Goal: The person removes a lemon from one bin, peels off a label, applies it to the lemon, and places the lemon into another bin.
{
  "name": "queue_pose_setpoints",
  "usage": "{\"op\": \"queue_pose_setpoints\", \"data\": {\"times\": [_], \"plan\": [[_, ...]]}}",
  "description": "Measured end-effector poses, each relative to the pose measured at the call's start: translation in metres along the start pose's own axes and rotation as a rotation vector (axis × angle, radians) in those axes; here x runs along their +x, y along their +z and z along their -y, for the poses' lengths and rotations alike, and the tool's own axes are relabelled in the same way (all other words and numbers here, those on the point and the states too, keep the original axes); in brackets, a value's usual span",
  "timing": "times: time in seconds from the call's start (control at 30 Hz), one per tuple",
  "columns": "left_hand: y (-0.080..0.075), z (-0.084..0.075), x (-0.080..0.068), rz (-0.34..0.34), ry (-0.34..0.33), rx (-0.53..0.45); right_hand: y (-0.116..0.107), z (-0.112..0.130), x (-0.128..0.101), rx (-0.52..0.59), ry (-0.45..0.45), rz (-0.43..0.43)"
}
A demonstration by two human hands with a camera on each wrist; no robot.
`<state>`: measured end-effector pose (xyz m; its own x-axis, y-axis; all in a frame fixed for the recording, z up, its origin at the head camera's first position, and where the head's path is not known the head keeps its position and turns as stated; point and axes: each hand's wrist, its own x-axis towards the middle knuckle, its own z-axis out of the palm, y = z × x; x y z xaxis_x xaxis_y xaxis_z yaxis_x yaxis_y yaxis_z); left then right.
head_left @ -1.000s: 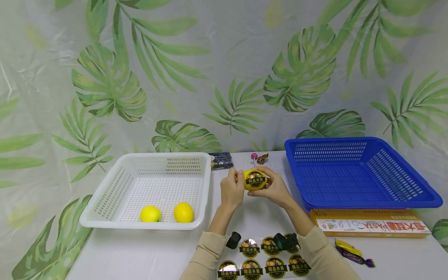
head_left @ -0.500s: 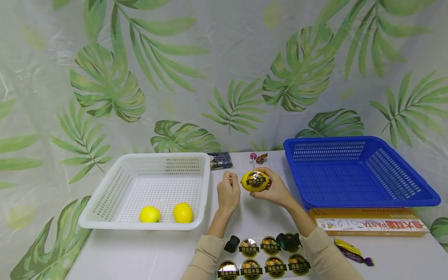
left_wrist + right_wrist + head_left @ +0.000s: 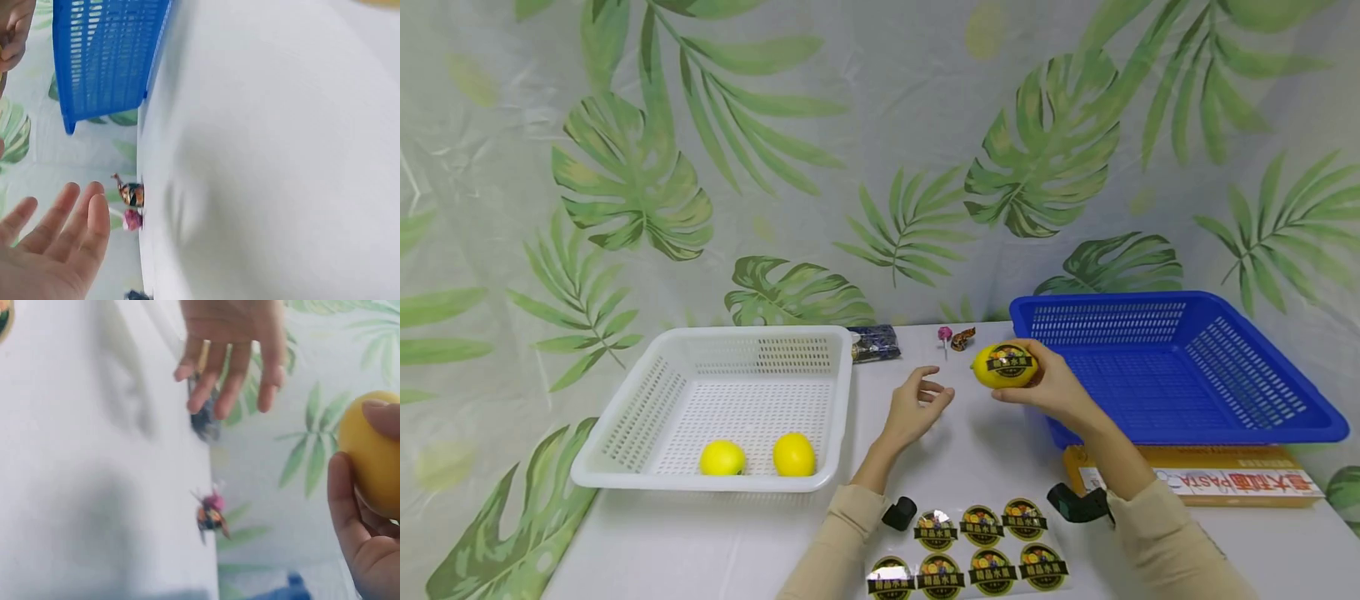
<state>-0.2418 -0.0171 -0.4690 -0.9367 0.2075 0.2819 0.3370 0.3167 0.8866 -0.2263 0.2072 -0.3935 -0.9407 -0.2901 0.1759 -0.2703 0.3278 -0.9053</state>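
My right hand (image 3: 1058,385) holds a yellow lemon (image 3: 1006,365) above the table, left of the blue basket. A round black-and-gold sticker (image 3: 1009,361) faces up on the lemon. The right wrist view shows the thumb and fingers gripping the lemon (image 3: 375,453). My left hand (image 3: 916,407) hovers to the left, apart from the lemon, holding nothing. Its fingers look loose and spread in the left wrist view, where the left hand (image 3: 56,250) appears at the lower left. A sheet of round stickers (image 3: 990,572) lies on the table between the forearms.
Two lemons (image 3: 793,455) lie in the white basket (image 3: 700,482) at left. The blue basket (image 3: 1195,437) stands at right, beside a pasta box (image 3: 1232,482). Towards the wall lie a lollipop (image 3: 944,332), a wrapped candy (image 3: 963,338) and a dark packet (image 3: 875,343).
Both hands were at the lemon; the left hand let go and its fingers loosened. The right hand has carried the lemon to the right, towards the blue basket.
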Motion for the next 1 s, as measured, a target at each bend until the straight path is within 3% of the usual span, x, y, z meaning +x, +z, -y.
{"op": "queue_pose_setpoints", "data": {"times": [0.13, 0.27, 0.53, 0.6, 0.73, 1.0], "plan": [[0.014, -0.007, 0.016, 0.117, -0.028, -0.061, -0.033, 0.009, 0.001, -0.026, 0.069, 0.037], [0.03, -0.014, 0.03, 0.19, -0.057, -0.095, -0.067, 0.011, 0.007, -0.041, 0.093, 0.064], [0.06, -0.027, 0.054, 0.239, -0.105, -0.124, -0.119, -0.009, 0.031, -0.153, 0.147, 0.057], [0.066, -0.029, 0.059, 0.245, -0.112, -0.123, -0.128, -0.016, 0.037, -0.163, 0.186, 0.064], [0.077, -0.033, 0.064, 0.256, -0.132, -0.111, -0.137, -0.03, 0.049, -0.071, 0.25, 0.077], [0.091, -0.035, 0.064, 0.287, -0.153, -0.101, -0.135, -0.061, 0.069, -0.015, 0.311, 0.08]]}}
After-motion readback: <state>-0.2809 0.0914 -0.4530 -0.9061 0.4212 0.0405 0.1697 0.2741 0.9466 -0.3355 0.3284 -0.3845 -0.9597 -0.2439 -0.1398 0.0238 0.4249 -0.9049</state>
